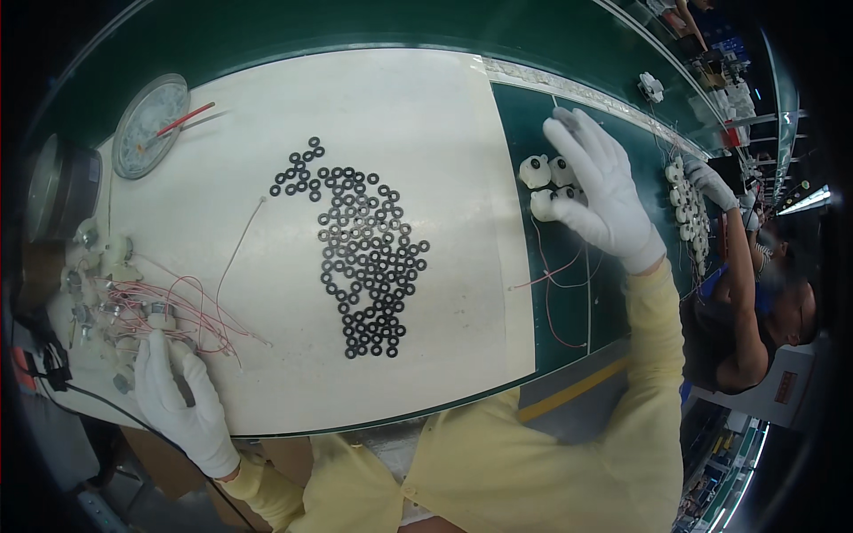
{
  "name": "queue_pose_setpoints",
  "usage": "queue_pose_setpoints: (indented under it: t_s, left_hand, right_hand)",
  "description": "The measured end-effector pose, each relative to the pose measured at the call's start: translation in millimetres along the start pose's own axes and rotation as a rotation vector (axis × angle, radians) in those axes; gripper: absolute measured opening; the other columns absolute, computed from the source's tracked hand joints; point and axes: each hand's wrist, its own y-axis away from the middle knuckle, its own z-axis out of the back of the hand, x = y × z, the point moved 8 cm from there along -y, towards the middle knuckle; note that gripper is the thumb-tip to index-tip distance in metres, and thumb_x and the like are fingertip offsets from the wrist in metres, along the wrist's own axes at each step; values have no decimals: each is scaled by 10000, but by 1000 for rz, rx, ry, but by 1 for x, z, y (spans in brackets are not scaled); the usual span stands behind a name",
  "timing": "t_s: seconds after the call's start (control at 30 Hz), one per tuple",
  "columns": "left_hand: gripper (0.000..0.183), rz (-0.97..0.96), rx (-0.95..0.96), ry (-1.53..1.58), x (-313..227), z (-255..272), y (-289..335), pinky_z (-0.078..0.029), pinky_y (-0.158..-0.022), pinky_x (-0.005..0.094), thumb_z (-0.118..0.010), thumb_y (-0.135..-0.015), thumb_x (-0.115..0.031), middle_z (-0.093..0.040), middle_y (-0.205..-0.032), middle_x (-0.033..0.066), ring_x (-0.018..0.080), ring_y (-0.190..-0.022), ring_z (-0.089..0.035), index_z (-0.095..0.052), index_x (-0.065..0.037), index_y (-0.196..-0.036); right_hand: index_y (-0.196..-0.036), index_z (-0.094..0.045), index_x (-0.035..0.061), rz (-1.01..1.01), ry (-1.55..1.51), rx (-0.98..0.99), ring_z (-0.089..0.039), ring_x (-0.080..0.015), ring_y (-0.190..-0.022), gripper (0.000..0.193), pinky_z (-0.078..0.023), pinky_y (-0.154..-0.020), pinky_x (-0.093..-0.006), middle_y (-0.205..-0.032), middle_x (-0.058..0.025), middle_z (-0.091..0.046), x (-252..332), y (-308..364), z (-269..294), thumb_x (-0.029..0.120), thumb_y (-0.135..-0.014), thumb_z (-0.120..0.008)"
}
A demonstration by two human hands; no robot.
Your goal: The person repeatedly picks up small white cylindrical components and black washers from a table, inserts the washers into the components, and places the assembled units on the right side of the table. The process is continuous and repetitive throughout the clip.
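Shows a wide-spread right hand (606,200) and curled left hand (184,400) (grip unclear) near white wired parts (535,171), likely light, stiff, best held by casings (542,207).

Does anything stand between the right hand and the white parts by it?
Nothing visible does: the right hand partly covers the white parts in this view, though contact is unclear. The wires lie lower in the picture, not in between.
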Motion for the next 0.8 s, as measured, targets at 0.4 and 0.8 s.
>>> queue_pose_setpoints:
  t_s: [0.4, 0.8]
  left_hand:
    - [472, 29, -74, 101, -10, 10, -11, -481, -975, 484, -723, -876, -94, -694, -1240, 183, 417, -1136, -631, -642, 15, -1327]
    - [380, -100, -245, 24, -39, 29, 15, -448, -1030, 493, -690, -919, -260, -693, -1028, 98, 326, -1097, -628, -676, -53, -1237]
  right_hand:
    - [-1165, -684, 89, 191, -115, 40, -636, -348, -1102, 486, -469, -935, -465, -1158, -138, -674, 23, -15, -17, 489, -889, -694]
    - [-1297, -646, 14, 53, -776, 32, -643, -371, -1113, 841, -529, -916, -426, -1221, -234, -668, 106, -30, 28, 759, -967, -441]
